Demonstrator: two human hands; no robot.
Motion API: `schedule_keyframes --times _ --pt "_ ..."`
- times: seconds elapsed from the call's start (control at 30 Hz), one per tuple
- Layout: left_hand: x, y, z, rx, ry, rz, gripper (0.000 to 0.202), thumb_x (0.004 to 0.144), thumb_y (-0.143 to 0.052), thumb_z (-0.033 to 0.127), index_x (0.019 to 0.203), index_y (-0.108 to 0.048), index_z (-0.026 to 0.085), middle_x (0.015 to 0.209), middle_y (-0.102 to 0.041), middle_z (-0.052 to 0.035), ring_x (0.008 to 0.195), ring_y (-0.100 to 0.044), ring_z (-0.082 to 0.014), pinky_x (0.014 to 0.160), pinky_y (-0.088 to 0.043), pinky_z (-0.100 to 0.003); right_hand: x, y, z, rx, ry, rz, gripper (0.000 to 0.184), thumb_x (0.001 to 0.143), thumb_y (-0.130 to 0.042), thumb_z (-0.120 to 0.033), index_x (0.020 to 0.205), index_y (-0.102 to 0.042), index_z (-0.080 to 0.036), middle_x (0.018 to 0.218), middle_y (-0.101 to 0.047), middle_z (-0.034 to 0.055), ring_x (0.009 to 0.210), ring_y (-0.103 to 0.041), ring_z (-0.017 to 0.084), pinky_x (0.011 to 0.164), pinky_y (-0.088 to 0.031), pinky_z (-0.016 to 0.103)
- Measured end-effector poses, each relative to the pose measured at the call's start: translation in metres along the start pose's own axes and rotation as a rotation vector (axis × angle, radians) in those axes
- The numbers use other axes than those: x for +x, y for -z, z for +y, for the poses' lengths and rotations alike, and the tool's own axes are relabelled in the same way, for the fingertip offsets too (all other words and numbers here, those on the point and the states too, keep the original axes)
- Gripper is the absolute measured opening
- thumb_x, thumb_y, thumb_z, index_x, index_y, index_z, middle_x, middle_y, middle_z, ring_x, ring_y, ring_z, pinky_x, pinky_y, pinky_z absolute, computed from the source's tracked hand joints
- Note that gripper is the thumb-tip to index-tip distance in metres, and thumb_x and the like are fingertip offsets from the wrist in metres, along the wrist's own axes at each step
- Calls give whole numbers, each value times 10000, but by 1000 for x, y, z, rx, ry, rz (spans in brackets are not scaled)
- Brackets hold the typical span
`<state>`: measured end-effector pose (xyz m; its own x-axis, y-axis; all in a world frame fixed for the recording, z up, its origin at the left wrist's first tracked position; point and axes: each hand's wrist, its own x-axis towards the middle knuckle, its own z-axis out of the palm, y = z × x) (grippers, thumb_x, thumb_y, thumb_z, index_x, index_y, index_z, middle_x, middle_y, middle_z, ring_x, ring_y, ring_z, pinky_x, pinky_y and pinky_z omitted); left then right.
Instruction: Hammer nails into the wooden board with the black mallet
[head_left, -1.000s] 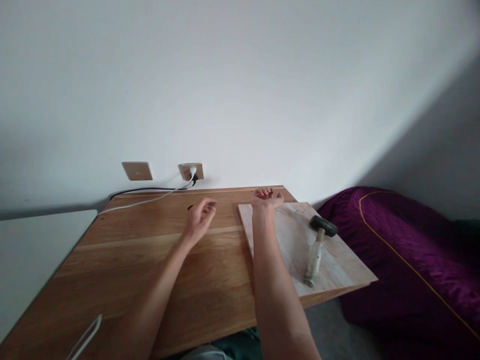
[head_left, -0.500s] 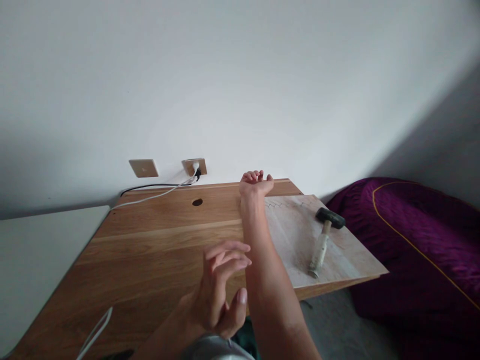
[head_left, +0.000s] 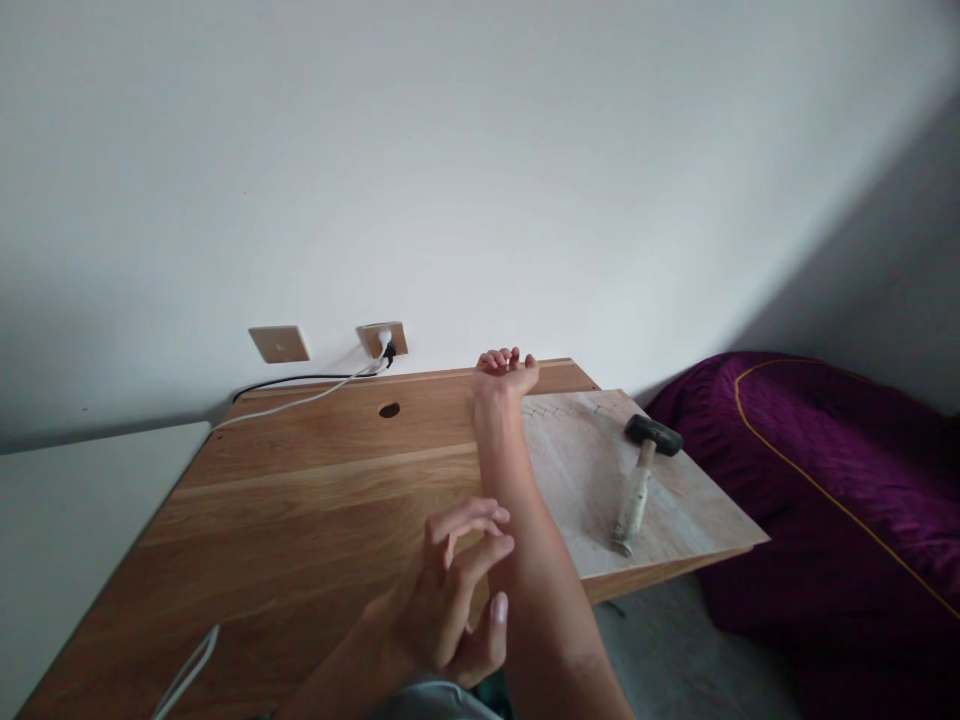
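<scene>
My left hand (head_left: 465,590) is low in the view with its fingers bent and apart, holding nothing. Its fingertips overlap the inner side of my right forearm; whether they touch the skin I cannot tell. My right hand (head_left: 506,374) is stretched out over the far part of the wooden desk (head_left: 315,510), palm turned up, fingers loosely curled and apart, with nothing in it. Beside that arm lies a pale, stained board (head_left: 577,490), and on it rests a mallet (head_left: 652,434) with a black head and a worn, whitish handle.
A white tabletop (head_left: 97,530) adjoins the desk on the left. White and black cables run from a wall socket (head_left: 382,340) along the desk's back edge, near a cable hole (head_left: 389,410). Purple fabric with yellow piping (head_left: 810,500) bulges at the right. A white cable loop (head_left: 187,670) lies front left.
My left hand has shifted slightly right and down, its fingertips farther across the right forearm. The whole scene has drifted a little left as my head moved.
</scene>
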<state>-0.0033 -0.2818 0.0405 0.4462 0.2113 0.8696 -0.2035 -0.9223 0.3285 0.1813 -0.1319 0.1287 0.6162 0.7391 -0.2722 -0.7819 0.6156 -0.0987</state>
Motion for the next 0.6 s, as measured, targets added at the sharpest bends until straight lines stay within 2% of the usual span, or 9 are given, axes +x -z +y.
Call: schedule_keyframes --times 0.17,0.4,0.6 --pt "0 1 1 57 11 -35 601 840 -513 125 1431 -401 105 1361 -415 -233 1255 -535 -328 998 -563 -509 -1 2 1 14 -1 -16 220 966 -305 -320 794 -386 -208 573 -354 -88 393 -321 50 378 -253 143" --pt "0 3 6 57 -1 -34 563 832 -514 124 1389 -448 80 1340 -440 -236 1181 -580 -295 939 -597 -426 2 5 1 16 8 -15 199 953 -324 -326 801 -383 -213 570 -345 -90 394 -319 58 377 -252 151" --pt "-3 2 5 119 -15 -54 557 857 -496 149 1407 -437 87 1318 -463 -228 1230 -542 -317 960 -586 -468 2 10 1 38 9 -17 205 955 -342 -322 792 -394 -208 572 -354 -89 397 -321 57 374 -255 153"
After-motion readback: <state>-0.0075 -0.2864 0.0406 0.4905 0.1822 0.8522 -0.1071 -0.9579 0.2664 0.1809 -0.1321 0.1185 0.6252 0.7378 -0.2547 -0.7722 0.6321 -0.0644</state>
